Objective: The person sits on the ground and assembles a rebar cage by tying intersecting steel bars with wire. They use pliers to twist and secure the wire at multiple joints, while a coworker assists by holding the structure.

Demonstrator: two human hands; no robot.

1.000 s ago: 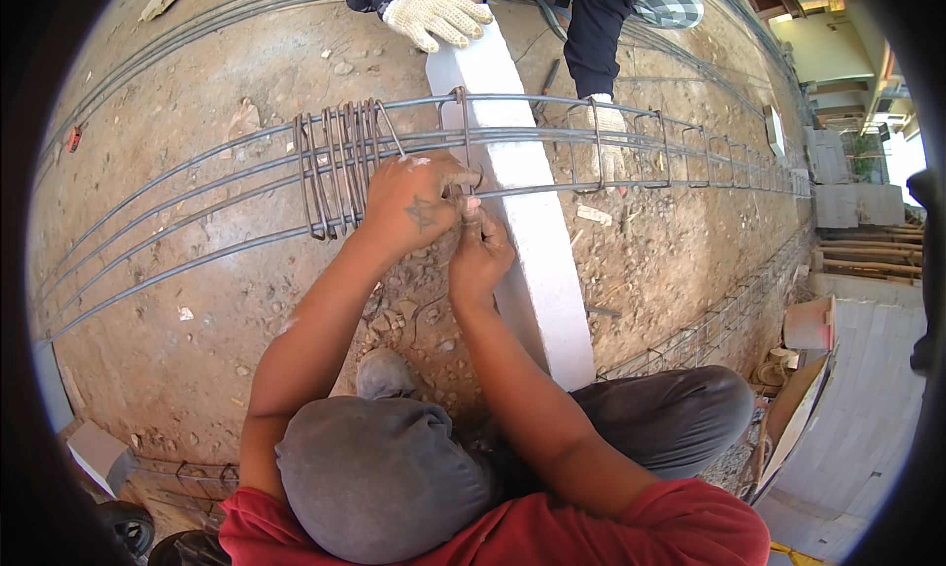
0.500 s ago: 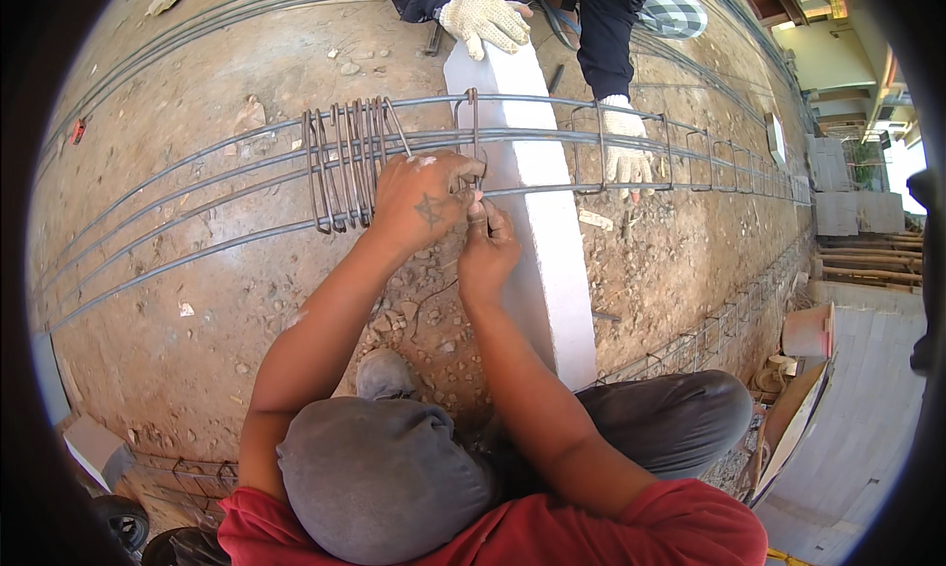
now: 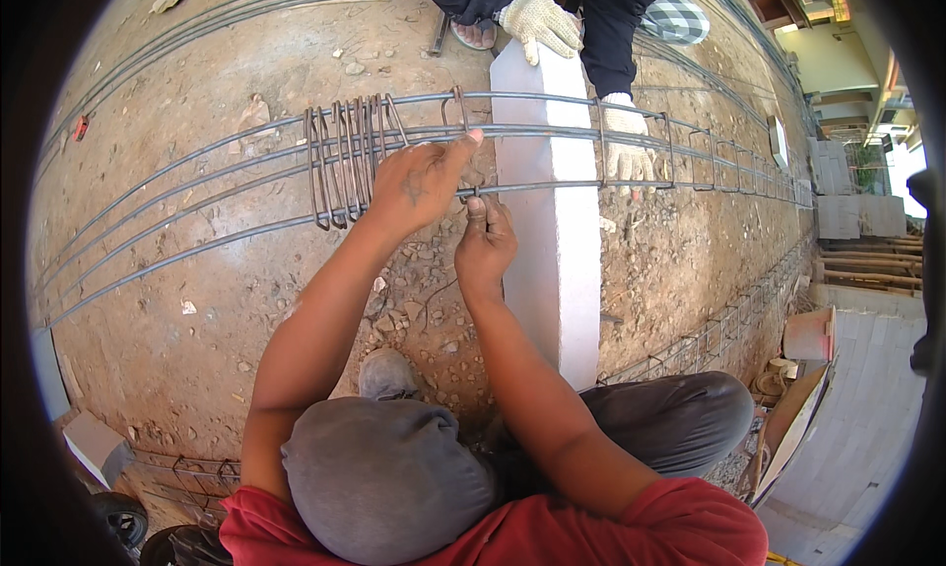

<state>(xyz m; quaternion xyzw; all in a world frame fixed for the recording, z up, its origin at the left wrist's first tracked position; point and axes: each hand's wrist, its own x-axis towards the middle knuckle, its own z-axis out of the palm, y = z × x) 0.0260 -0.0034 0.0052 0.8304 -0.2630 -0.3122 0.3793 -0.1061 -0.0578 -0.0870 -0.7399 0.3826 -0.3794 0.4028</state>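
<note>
Pebbly soil (image 3: 246,270) underlies steel bars (image 3: 542,131), right hand (image 3: 486,253) pinching a bent stirrup (image 3: 464,111), left hand's (image 3: 417,187) grip unclear.

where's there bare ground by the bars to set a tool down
Mostly bare ground: left of the left forearm, on the near side of the bars; also between bars and far rods. Crowded: around left hand, right hand, bunched stirrups, white block.
</note>
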